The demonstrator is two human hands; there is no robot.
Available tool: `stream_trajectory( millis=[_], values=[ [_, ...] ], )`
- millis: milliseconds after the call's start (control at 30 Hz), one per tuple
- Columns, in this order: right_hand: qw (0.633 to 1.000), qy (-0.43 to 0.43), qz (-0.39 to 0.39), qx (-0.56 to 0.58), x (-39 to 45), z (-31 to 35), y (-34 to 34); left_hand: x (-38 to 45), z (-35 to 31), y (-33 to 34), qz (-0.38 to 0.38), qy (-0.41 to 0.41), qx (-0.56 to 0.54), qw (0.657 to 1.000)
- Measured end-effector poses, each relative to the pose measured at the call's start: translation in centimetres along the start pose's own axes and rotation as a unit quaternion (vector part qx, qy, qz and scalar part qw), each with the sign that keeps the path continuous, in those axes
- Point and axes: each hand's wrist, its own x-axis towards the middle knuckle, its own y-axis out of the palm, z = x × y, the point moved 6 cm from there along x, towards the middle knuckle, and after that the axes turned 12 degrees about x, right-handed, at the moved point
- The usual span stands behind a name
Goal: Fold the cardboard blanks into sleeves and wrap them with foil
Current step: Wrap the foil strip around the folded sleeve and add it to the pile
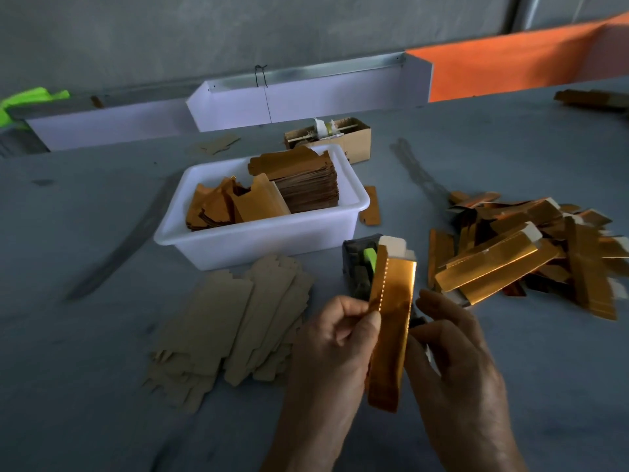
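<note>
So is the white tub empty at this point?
No, the white tub holds a cardboard stack and loose gold pieces.

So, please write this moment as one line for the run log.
left hand: pinches foil sleeve | right hand: supports sleeve edge | finished pile: right | flat blanks: left

Foil-wrapped sleeve (391, 321) hides most of the dark tape dispenser (359, 264); right hand (456, 362) fingertips tuck behind it, both wrists cut off below.

Two bare hands enter from the bottom of the frame, the left hand (335, 338) and the right hand (456, 356). Both forearms are uncovered. The fingernails are short and plain.
</note>
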Motion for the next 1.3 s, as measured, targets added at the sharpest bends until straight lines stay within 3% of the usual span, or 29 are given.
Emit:
stream_trajectory(
  millis=[167,433,667,833,900,1100,1300],
  values=[
    [0.999,-0.038,0.001,-0.038,0.0,0.5,0.1,-0.1,-0.1,0.4,0.016,0.003,0.04,0.999],
    [0.994,-0.037,0.066,-0.083,0.9,1.2,-0.1,0.4,0.2,0.6,0.022,-0.036,0.045,0.998],
    [0.999,0.027,0.021,0.01,2.2,2.3,-2.9,0.3,0.0,0.2,0.028,-0.071,-0.028,0.997],
    [0.978,0.072,0.15,0.123,2.7,4.7,-2.2,0.1,-0.2,0.0,0.023,-0.077,-0.062,0.995],
    [0.975,0.058,0.196,0.092,2.5,5.0,-1.4,0.0,-0.3,0.0,0.022,-0.082,-0.071,0.994],
    [0.974,0.013,0.225,0.005,2.6,5.4,-0.9,-0.4,-0.2,0.2,0.035,-0.092,-0.064,0.993],
    [0.981,0.023,0.194,-0.022,2.9,4.4,-1.0,-0.7,-0.5,0.3,0.056,-0.084,-0.067,0.993]
  ],
)
